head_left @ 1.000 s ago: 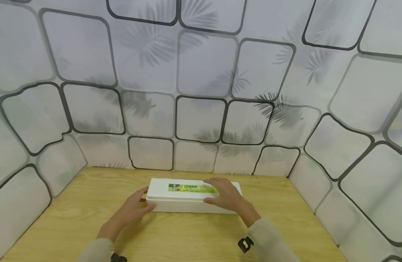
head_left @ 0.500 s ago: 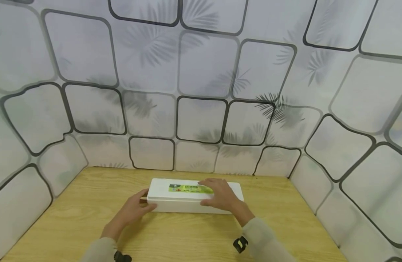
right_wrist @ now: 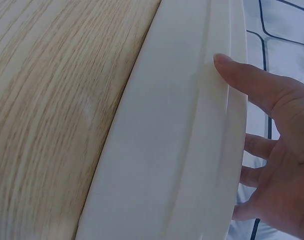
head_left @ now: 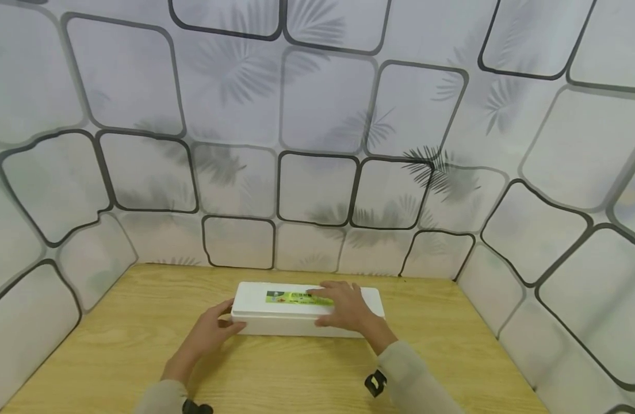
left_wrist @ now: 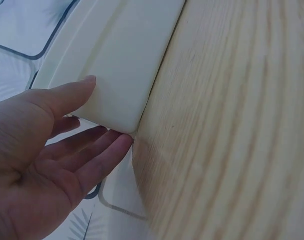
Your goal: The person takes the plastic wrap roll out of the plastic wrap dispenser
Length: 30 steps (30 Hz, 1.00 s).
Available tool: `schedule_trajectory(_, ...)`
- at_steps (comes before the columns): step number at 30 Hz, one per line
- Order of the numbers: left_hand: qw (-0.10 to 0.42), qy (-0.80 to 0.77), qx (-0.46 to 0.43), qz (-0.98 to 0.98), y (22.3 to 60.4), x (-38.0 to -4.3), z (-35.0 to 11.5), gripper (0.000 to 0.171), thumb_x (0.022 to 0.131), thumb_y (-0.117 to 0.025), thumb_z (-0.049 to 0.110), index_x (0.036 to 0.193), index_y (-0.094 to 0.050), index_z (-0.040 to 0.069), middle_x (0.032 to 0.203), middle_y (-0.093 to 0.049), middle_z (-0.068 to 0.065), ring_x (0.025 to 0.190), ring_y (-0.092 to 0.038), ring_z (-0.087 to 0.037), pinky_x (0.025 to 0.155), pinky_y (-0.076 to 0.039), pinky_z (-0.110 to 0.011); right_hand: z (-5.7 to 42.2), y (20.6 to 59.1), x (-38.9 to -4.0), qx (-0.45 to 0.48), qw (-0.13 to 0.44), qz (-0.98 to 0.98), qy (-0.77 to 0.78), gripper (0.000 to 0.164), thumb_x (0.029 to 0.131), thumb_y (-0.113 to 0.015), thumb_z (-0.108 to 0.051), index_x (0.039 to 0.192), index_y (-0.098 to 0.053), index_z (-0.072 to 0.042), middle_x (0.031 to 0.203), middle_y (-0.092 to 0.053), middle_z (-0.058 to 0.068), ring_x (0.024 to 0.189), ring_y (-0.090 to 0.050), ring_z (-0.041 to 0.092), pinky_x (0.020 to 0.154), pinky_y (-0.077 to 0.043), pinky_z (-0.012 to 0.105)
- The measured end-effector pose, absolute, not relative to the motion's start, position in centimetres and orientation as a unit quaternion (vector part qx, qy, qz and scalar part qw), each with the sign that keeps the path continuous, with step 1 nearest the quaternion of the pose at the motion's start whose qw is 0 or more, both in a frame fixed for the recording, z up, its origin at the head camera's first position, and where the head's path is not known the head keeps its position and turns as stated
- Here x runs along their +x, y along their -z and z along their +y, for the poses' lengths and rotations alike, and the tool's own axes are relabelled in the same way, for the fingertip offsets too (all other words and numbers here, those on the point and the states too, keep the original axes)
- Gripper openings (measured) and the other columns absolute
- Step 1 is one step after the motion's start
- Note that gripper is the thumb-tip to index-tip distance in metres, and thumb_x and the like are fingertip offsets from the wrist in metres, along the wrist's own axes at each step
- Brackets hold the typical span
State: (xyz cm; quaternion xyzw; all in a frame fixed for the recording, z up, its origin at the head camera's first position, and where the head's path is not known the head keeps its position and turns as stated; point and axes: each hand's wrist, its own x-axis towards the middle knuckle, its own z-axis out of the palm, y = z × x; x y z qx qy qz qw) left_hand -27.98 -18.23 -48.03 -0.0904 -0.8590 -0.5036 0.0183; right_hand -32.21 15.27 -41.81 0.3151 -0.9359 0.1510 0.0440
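Observation:
A long white box (head_left: 281, 326) with a white lid (head_left: 252, 294) lies lengthwise on the wooden table. A green and yellow label (head_left: 283, 297) runs along the lid's top, its right part hidden by a hand. My left hand (head_left: 209, 332) holds the box's left end, thumb on the front wall and fingers at the end face, as the left wrist view shows. Over the lid right of the middle is my right hand (head_left: 345, 312), spread. Its thumb (right_wrist: 232, 70) touches the lid's front rim, while the other fingers lie across the top.
Bare wood of the table (head_left: 297, 374) extends in front of the box and to both sides. Behind and around it hangs patterned white cloth (head_left: 317, 190) with dark outlines and grey leaves. Black wrist cameras sit below both sleeves.
My right hand has slid a little to the left along the lid, covering more of the label. The box and my left hand stay nearly where they were.

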Motion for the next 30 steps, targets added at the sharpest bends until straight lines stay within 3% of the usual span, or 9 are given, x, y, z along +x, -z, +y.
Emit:
schedule_trajectory(17,0.011,0.513,-0.084,-0.854,48.2,-27.9,-18.3,0.071,0.094,-0.075,0.013,0.152,-0.041,-0.009,0.141,-0.057,-0.034,0.110,-0.072,-0.039,0.086,-0.065,-0.035,15.2,42.6,-32.6,0.311,0.041,-0.936,-0.162,0.083,0.077,-0.086,-0.050,0.151,-0.055,-0.027,0.158,-0.049,0.017,0.140,-0.047,0.047,0.109,-0.018,0.089)
schedule_trajectory(30,0.013,0.516,-0.082,-0.853,48.0,-27.6,-18.1,0.070,0.095,-0.075,0.014,0.152,-0.041,-0.009,0.142,-0.056,-0.036,0.107,-0.072,-0.039,0.085,-0.065,-0.037,15.6,42.9,-33.2,0.336,0.039,-0.926,-0.169,0.080,0.081,-0.085,-0.048,0.152,-0.053,-0.030,0.156,-0.051,0.014,0.133,-0.049,0.045,0.104,-0.030,0.077)
